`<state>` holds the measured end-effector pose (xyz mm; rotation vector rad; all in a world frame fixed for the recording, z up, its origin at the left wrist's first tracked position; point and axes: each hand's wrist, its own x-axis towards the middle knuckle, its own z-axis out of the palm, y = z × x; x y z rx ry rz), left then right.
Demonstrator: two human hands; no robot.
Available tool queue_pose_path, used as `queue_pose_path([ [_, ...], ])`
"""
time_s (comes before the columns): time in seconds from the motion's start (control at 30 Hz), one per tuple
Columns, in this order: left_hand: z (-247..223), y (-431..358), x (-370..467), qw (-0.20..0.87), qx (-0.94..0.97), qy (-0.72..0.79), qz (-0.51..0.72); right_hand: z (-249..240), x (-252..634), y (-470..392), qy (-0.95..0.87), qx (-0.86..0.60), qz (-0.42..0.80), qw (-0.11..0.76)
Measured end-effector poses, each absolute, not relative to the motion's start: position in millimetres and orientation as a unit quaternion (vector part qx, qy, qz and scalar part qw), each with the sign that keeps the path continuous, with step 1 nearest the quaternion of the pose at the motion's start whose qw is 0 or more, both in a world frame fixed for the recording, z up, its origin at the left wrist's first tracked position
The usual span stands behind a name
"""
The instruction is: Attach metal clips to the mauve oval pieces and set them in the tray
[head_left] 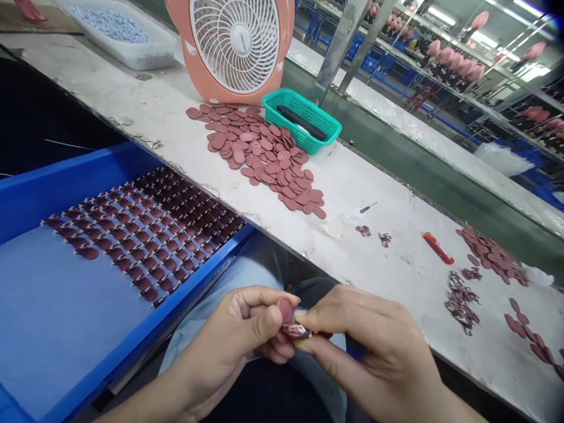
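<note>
Over my lap, my left hand (259,326) pinches a small reddish-brown oval disc (284,308) between thumb and fingers. My right hand (356,335) meets it from the right, its thumb and forefinger closed on a small shiny brown piece with a pale strip (296,332) at the disc's lower edge. Whether the two parts are joined I cannot tell. To my left, a blue tray (207,271) holds rows of similar disc pieces (150,229) on a light blue sheet. A large pile of loose oval discs (273,164) lies on the bench ahead.
On the white bench (374,264) are a green basket (328,141), an orange fan (288,59), a fine-tipped tool (365,209) and a red lighter-like object (438,248). Small shiny brown parts (462,302) and more discs (491,255) lie right. A bin (150,56) stands back left.
</note>
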<state>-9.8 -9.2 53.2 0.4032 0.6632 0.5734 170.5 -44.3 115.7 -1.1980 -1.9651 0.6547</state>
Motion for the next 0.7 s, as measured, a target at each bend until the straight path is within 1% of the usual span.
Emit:
queue_pose_path([
  [0.13, 46, -7, -11, 0.893, 0.189, 0.312, 0.264, 113, 170, -43, -0.764, -0.472, 0.250, 0.362],
  [0.3, 51, -4, -13, 0.900, 0.158, 0.316, 0.254, 119, 174, -45, -0.758, -0.503, 0.207, 0.359],
  [0.5, 49, -3, -11, 0.906, 0.155, 0.306, 0.246, 113, 178, -41, -0.738, -0.492, 0.302, 0.351],
  [0.7, 44, -5, -9, 0.900, 0.131, 0.332, 0.253, 105, 174, -38, -0.703, -0.500, 0.344, 0.370],
])
